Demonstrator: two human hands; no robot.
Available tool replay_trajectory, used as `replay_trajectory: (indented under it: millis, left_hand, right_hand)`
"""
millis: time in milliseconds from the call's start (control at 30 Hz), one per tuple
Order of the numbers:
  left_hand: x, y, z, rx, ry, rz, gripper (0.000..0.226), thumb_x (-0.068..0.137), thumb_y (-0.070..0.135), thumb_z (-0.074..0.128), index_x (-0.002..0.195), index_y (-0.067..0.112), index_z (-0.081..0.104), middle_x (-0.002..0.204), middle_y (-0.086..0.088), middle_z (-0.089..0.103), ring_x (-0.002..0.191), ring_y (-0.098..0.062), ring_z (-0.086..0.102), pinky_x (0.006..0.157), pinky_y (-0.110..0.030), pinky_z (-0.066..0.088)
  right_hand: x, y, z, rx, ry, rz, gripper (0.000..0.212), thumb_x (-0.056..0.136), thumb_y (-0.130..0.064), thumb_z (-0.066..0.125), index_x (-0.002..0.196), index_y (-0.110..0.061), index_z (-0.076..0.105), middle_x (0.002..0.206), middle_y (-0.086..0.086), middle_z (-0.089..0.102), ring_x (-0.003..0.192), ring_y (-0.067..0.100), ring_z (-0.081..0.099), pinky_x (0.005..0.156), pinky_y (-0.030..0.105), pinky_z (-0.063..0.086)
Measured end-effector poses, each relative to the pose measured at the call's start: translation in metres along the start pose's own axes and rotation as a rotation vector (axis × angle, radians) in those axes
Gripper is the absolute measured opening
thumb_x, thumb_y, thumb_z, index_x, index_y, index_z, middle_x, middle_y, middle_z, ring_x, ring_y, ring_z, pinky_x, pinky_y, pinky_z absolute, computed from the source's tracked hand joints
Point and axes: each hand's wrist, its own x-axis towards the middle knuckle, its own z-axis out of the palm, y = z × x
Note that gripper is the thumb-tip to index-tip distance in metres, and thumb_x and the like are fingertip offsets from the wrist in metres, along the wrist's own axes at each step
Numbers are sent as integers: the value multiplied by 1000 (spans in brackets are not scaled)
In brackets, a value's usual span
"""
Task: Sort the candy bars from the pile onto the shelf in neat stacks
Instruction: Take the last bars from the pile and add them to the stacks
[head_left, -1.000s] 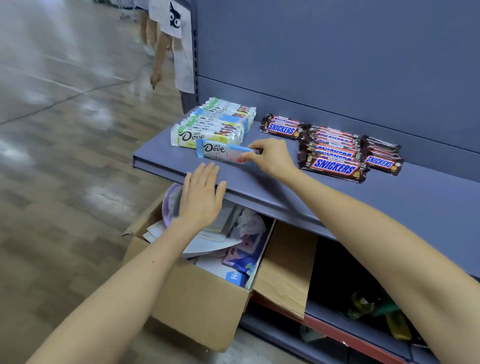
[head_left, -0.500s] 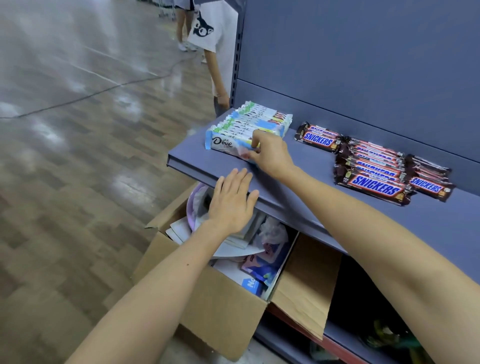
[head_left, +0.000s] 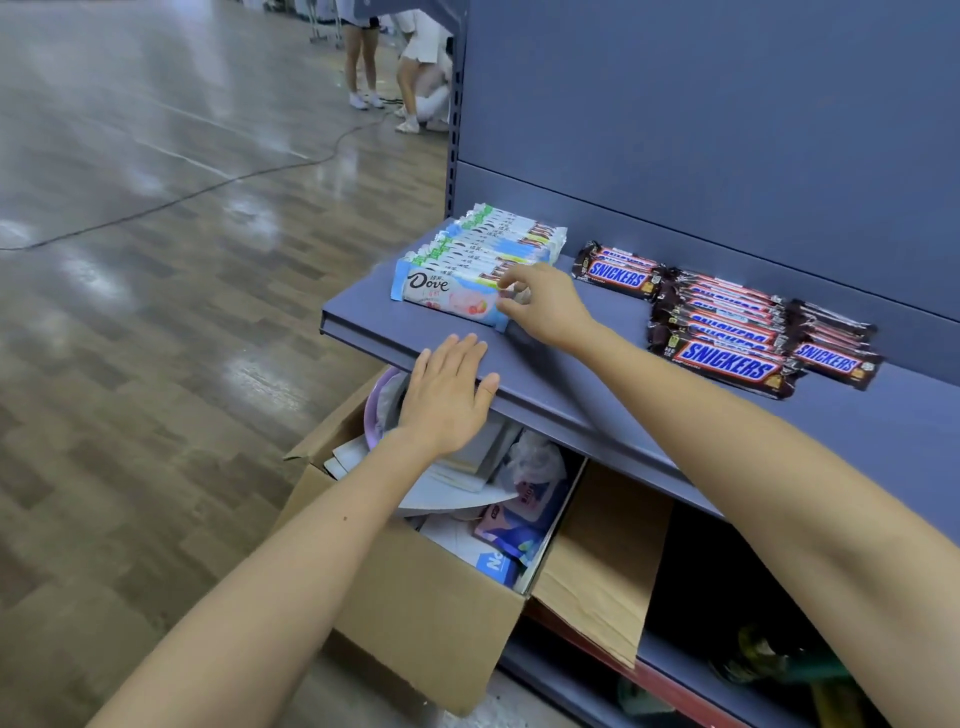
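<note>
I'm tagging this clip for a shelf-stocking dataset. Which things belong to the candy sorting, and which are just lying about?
Job: Dove stack; front Dove bar, pinched by the right hand; Snickers bars; shelf, with the left hand flat on its edge.
Lying about: cardboard box of papers below the shelf; cable on the floor; people far off.

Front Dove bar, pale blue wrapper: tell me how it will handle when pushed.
The flat pale-blue-wrapped Dove bar probably slides easily: glossy wrapper on the smooth grey-blue shelf. It lies flat, so rolling seems unlikely. The right hand pinches its end, suggesting light weight.
</note>
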Motion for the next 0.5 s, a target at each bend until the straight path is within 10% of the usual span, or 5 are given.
replay_trajectory:
  millis: [133,500]
  left_hand:
    - [9,8,-16,-52,136,1,45,91,34,43,124,5,53,124,-14,58,120,-31,48,101,-38,32]
    - [66,174,12,-202,118,349,36,87,22,48,119,7,57,126,-9,57,120,-31,47,98,-35,34]
  right_hand:
    - [-19,21,-17,-27,34,-7,30,87,-15,57,116,-10,59,120,17,49,103,31,56,98,36,41]
    - [-129,144,-113,-138,136,208,21,86,-12,57,105,-8,66,105,14,60,98,27,56,71,22,27]
